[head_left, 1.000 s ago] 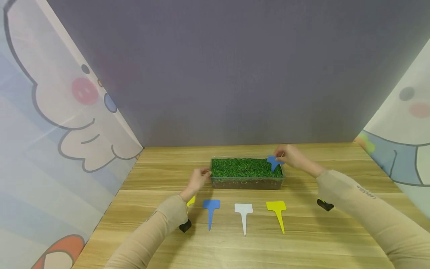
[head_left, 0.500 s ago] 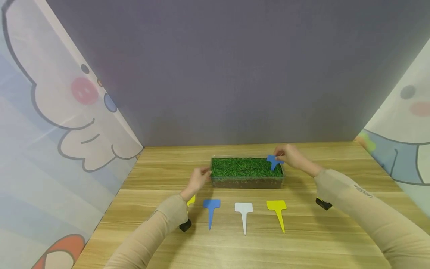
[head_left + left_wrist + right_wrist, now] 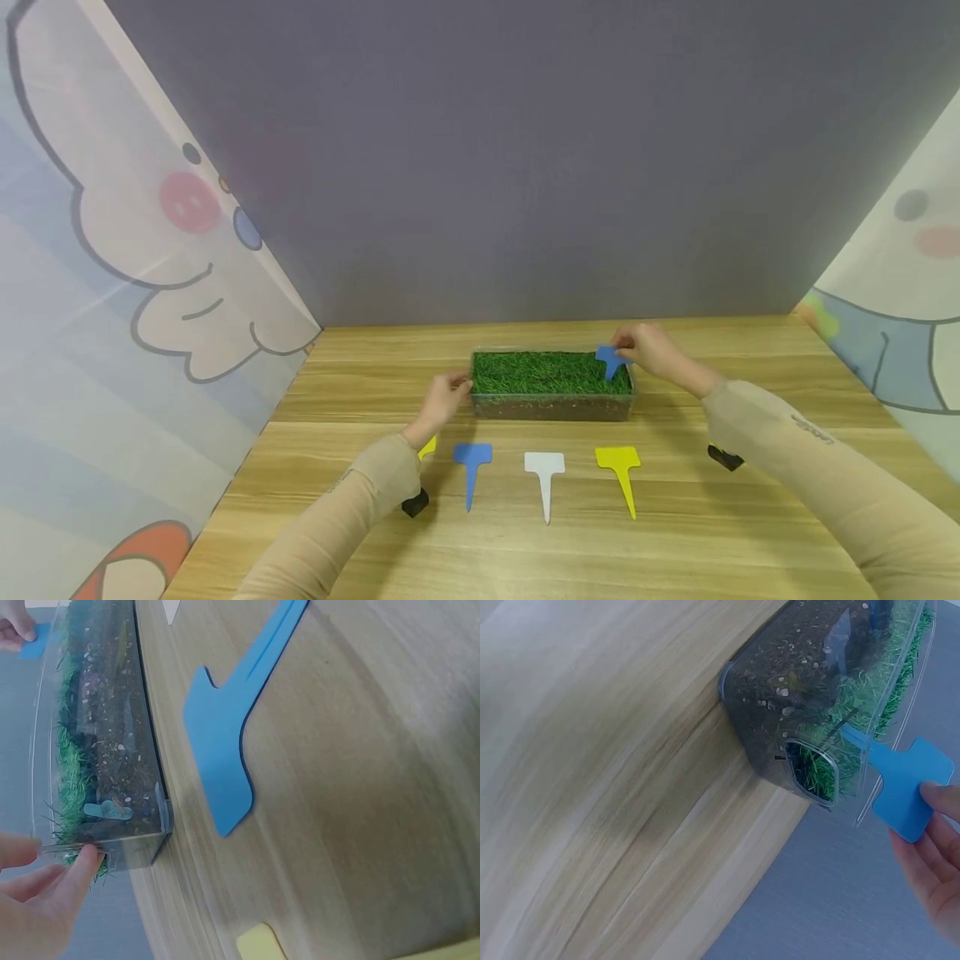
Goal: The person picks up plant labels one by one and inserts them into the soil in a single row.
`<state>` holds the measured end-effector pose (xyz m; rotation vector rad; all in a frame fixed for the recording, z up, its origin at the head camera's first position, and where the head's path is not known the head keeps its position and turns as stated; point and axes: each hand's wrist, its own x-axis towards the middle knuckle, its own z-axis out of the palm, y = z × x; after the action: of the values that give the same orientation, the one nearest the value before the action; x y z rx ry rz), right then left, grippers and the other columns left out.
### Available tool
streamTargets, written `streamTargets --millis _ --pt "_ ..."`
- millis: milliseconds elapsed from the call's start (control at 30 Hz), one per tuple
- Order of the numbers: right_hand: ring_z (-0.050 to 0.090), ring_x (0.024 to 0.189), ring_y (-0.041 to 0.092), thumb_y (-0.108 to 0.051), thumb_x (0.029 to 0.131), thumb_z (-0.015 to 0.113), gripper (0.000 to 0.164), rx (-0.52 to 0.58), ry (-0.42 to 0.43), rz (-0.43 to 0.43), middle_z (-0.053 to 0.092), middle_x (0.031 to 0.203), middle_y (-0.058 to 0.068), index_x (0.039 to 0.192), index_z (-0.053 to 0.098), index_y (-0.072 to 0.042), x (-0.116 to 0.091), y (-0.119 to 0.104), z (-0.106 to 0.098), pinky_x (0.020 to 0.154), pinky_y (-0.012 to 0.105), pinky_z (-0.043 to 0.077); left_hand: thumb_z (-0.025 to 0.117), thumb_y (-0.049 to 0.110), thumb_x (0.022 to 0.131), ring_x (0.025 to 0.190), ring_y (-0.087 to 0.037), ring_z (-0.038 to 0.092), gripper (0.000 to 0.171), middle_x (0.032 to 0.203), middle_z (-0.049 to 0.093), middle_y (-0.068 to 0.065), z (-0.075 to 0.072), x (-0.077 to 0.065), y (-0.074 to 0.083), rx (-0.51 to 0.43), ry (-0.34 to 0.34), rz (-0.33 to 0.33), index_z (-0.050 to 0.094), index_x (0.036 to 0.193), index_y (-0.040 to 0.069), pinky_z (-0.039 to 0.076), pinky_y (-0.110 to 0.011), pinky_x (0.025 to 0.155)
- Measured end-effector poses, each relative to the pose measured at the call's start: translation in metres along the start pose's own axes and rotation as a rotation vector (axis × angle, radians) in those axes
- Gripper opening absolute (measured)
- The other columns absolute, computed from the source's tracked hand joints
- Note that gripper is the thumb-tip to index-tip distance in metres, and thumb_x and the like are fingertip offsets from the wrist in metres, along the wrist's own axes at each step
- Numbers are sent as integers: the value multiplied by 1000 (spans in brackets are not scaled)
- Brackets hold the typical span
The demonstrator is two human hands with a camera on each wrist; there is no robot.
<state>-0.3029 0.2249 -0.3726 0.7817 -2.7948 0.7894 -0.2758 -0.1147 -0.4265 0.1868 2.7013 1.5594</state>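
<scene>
A long clear plastic box (image 3: 551,408) of dark soil topped with green grass stands on the wooden table. My left hand (image 3: 441,402) pinches the rim at its left end, thumb on one side and fingers on the other in the left wrist view. At the opposite end, my right hand (image 3: 651,348) pinches the head of a blue T-shaped plant label (image 3: 911,787). The label's pointed stem is down in the grass, its tip hidden. In front of the box lie a blue plant label (image 3: 472,457), a white plant label (image 3: 544,467) and a yellow plant label (image 3: 618,461).
Part of another yellow label (image 3: 259,943) shows beside my left forearm, the sleeve covering some of it. Small black objects (image 3: 415,503) show beside both forearms. A grey panel (image 3: 547,167) rises behind the table (image 3: 525,567), with cartoon-printed sheets (image 3: 97,350) at both sides.
</scene>
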Motion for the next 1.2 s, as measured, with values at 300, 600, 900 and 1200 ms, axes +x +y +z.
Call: streamTargets --millis 300,600,900,1200 --pt "61 76 29 3 81 59 13 -33 -12 17 64 82 18 92 63 7 -3 -5 -1 65 39 53 48 4 91 82 -32 62 32 104 58 -26 1 1 -1 2 11 17 49 119 -12 54 -38 71" --pt "59 79 32 2 82 56 15 -17 10 -1 62 86 21 94 62 10 -3 -5 -7 67 41 53 48 4 90 82 -34 61 33 103 58 -27 1 0 -1 5 10 22 48 118 -14 54 -39 71" --pt "59 83 33 0 85 54 19 -44 1 31 62 92 22 100 61 9 -5 -13 -18 69 42 53 47 6 91 83 -32 61 34 108 56 -27 1 0 -3 14 -5 15 47 120 -12 54 -39 69" --pt "60 77 27 -1 84 56 16 -63 9 -3 63 86 16 96 62 6 -8 -26 -27 66 38 53 47 6 91 82 -32 61 33 108 56 -26 1 1 -4 16 -3 15 48 119 -12 54 -37 68"
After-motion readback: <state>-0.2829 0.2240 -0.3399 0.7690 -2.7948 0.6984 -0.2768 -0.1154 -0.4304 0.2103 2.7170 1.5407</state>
